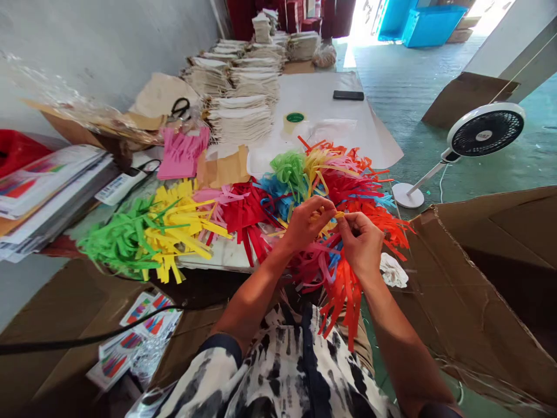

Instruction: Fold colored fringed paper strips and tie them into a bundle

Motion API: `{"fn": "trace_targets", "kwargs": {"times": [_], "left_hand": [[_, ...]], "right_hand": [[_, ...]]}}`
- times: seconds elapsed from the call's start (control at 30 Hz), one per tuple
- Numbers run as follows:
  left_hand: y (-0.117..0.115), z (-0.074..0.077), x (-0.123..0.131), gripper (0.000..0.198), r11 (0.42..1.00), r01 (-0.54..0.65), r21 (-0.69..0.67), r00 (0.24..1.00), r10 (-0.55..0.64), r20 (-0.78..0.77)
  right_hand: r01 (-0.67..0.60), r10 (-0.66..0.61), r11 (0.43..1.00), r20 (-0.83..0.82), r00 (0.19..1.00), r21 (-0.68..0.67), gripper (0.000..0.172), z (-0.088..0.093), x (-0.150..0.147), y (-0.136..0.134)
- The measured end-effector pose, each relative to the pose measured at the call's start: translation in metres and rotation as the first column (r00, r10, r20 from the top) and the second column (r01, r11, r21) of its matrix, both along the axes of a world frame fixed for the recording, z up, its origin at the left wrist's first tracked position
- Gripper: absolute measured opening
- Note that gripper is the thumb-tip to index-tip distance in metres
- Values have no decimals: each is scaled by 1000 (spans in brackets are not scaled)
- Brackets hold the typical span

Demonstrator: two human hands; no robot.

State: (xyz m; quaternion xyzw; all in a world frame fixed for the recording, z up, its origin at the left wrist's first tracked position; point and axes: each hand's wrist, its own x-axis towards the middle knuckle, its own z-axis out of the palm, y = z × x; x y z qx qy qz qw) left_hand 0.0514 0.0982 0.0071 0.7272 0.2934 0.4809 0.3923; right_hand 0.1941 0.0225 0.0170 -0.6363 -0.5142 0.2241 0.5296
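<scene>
My left hand (pixel 310 219) and my right hand (pixel 363 242) meet over the front edge of the table, both closed in a pinch. Between their fingertips is a small yellow paper strip (pixel 339 215); its full shape is hidden by the fingers. Orange-red paper tassels (pixel 346 296) hang below my right hand over the table edge. Around and behind the hands lie a light green tassel (pixel 289 171), a blue tassel (pixel 275 191) and red tassels (pixel 243 212). Farther left are yellow tassels (pixel 178 223) and green tassels (pixel 119 238).
Stacks of off-white bundles (pixel 241 119) stand along the wall, with pink fringed paper (pixel 180 154) and black scissors (pixel 180 108) beside them. A tape roll (pixel 295 119) and a phone (pixel 348 95) lie behind. On the right are a fan (pixel 485 133) and a cardboard box (pixel 461 290).
</scene>
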Motion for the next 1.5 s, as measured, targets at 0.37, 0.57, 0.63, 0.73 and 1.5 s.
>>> {"fn": "trace_targets", "kwargs": {"times": [0.37, 0.57, 0.63, 0.73, 1.5], "left_hand": [[-4, 3, 0, 23, 980, -89, 177, 969, 126, -212], [-1, 14, 1, 26, 937, -49, 345, 954, 146, -261], [-1, 18, 3, 28, 955, -20, 297, 964, 97, -247], [-3, 21, 2, 33, 995, 77, 63, 977, -63, -202], [-4, 46, -38, 42, 940, 156, -303, 815, -296, -499]], "right_hand": [[-90, 93, 996, -120, 988, 26, 39, 5, 2, 0], [-126, 143, 986, -171, 975, 105, 25, 4, 7, 4], [-110, 142, 980, -191, 971, 168, 19, 4, 9, 6], [-85, 134, 975, -240, 961, 203, 15, 3, 13, 9], [275, -54, 922, -613, 788, 272, 28, 0, 39, 25]]}}
